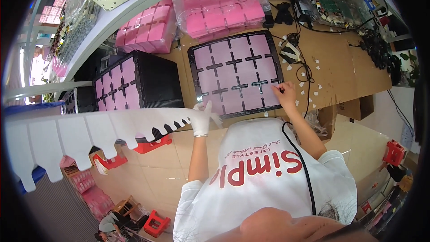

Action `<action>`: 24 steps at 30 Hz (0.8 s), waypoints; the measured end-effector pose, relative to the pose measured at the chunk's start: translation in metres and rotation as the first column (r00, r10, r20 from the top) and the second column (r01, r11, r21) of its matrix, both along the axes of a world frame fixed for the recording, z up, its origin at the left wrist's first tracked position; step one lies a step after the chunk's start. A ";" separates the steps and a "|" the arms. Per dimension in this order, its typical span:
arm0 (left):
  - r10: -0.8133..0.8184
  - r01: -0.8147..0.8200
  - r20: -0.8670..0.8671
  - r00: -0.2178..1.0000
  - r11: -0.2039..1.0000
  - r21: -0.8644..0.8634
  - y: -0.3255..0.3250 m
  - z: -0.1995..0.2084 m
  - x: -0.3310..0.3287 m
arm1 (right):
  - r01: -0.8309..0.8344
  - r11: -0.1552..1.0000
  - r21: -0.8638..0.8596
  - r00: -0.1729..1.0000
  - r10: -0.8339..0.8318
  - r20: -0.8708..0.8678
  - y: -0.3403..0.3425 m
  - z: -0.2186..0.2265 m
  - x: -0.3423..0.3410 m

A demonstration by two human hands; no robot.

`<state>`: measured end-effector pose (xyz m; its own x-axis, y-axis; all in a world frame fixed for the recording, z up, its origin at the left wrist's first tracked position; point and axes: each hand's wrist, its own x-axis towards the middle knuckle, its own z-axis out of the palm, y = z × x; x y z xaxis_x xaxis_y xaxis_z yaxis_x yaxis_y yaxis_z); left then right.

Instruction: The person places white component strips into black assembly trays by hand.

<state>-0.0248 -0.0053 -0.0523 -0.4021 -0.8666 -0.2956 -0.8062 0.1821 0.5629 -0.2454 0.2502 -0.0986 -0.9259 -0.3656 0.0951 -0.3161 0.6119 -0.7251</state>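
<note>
My left hand (200,120), in a white glove, is closed at the end of a long white notched sheet (80,127). That sheet stretches away to the left, its slots along the lower edge. Under and beyond my hands lies a black tray (194,69) holding pink foam pads (224,56) with dark cross-shaped gaps between them. My bare right hand (286,94) is at the tray's right edge, thumb and finger pinched together. Something dark shows between those fingertips, too small to name; it may be the tray's rim.
Left of the tray stands a stack of black trays (159,78) with pink pads. Behind are plastic-wrapped pink foam blocks (224,11) and a pink stack (148,27). A black cable (309,69) and white scraps lie on the right. Circuit boards (333,4) sit at the back right.
</note>
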 end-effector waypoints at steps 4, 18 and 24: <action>-0.012 0.014 0.051 0.999 0.999 -0.030 0.007 0.005 -0.001 | 0.025 0.999 -0.023 1.000 -0.025 0.001 0.000 0.003 -0.001; -0.342 0.217 -0.028 0.939 0.654 -0.725 -0.060 0.026 -0.069 | -0.042 0.999 0.019 0.909 0.046 -0.414 -0.047 0.034 -0.071; -0.563 0.712 0.440 0.700 0.499 -0.495 -0.073 -0.021 -0.137 | -0.301 0.879 0.371 0.733 0.462 -0.499 -0.120 -0.009 -0.096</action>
<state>-0.1614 -0.0779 -0.0736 -0.9158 -0.4005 0.0301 -0.4012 0.9157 -0.0225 -0.3418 0.1299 -0.1074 -0.5111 -0.7604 0.4007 -0.8579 0.4799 -0.1835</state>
